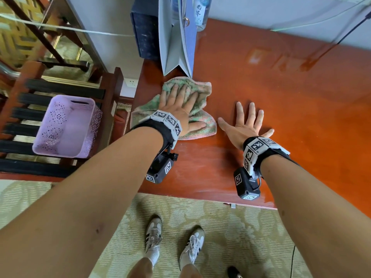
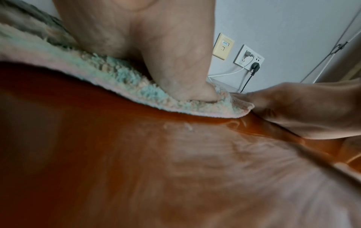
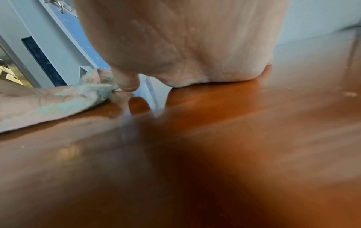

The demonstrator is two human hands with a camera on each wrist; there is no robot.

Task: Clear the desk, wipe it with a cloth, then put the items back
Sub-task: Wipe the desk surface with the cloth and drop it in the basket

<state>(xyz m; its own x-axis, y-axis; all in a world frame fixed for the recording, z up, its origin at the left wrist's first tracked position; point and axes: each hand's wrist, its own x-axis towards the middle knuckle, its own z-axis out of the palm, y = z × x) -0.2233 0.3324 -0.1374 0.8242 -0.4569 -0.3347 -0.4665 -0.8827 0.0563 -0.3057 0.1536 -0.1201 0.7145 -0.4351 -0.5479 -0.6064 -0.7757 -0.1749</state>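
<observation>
A fluffy green-and-pink cloth (image 1: 197, 97) lies crumpled on the reddish-brown desk (image 1: 281, 93) near its left end. My left hand (image 1: 178, 105) presses flat on the cloth with fingers spread; the left wrist view shows the thumb (image 2: 187, 86) sunk into the cloth (image 2: 117, 74). My right hand (image 1: 246, 123) lies palm down on the bare desk just right of the cloth, fingers splayed and holding nothing. In the right wrist view its palm (image 3: 195, 46) rests on the glossy desk (image 3: 254, 123), with the cloth (image 3: 68, 100) to the left.
A grey-blue paper bag (image 1: 176, 37) stands at the desk's back left, touching the cloth, with a dark box (image 1: 145, 35) and a bottle (image 1: 200, 11) behind. A purple basket (image 1: 66, 127) sits on a chair to the left. Cables hang at the back right. Wall sockets (image 2: 248, 57) show.
</observation>
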